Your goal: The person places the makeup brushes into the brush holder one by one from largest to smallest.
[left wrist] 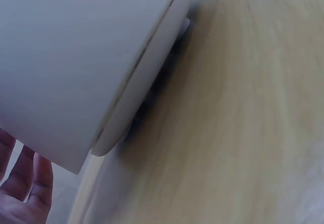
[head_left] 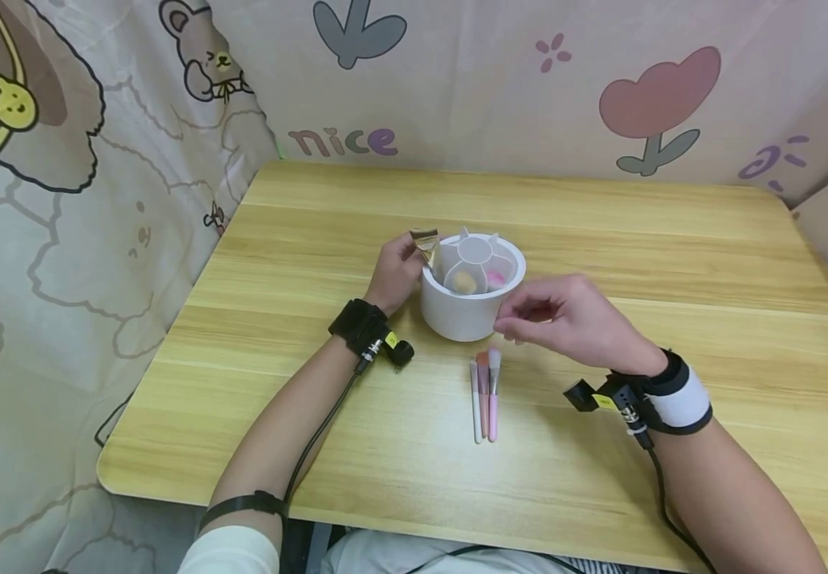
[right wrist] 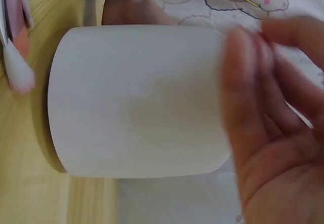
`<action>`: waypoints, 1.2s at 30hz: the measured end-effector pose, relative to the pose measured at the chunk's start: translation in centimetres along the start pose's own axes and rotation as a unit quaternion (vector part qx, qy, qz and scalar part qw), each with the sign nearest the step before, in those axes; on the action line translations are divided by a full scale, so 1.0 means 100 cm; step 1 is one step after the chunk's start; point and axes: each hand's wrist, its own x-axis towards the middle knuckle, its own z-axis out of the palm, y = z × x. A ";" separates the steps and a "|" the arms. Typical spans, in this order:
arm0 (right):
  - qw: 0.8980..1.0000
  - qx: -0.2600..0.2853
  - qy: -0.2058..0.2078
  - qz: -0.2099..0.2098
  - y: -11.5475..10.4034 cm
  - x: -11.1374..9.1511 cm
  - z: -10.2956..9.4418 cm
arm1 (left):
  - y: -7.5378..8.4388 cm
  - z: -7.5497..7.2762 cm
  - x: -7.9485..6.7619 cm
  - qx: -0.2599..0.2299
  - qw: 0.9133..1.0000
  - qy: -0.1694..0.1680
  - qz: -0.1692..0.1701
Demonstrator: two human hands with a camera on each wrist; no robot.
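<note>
A white round container point(head_left: 462, 315) stands on the table, with a clear divided insert point(head_left: 474, 250) inside. A beige round item point(head_left: 465, 282) and a pink one point(head_left: 496, 279) lie in its compartments. At the left rim stands a gold piece point(head_left: 425, 242), its kind unclear. Beside it my left hand point(head_left: 394, 275) has its fingers at the rim; whether they grip rim or gold piece is hidden. My right hand point(head_left: 564, 319) hovers at the container's near right side, fingers loosely bent, nothing visible between them. Below lie three makeup brushes point(head_left: 484, 399) side by side, heads toward the container.
The wooden table point(head_left: 299, 383) stretches to both sides, its back edge meeting a printed curtain point(head_left: 478, 104). Another curtain point(head_left: 134, 239) hangs along the left edge. Black cables run down both forearms from the wrist cameras.
</note>
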 end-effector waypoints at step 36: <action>0.974 -0.107 -0.125 0.154 0.033 -0.018 0.020 | -0.031 -0.002 0.010 0.014 1.000 0.002 -0.011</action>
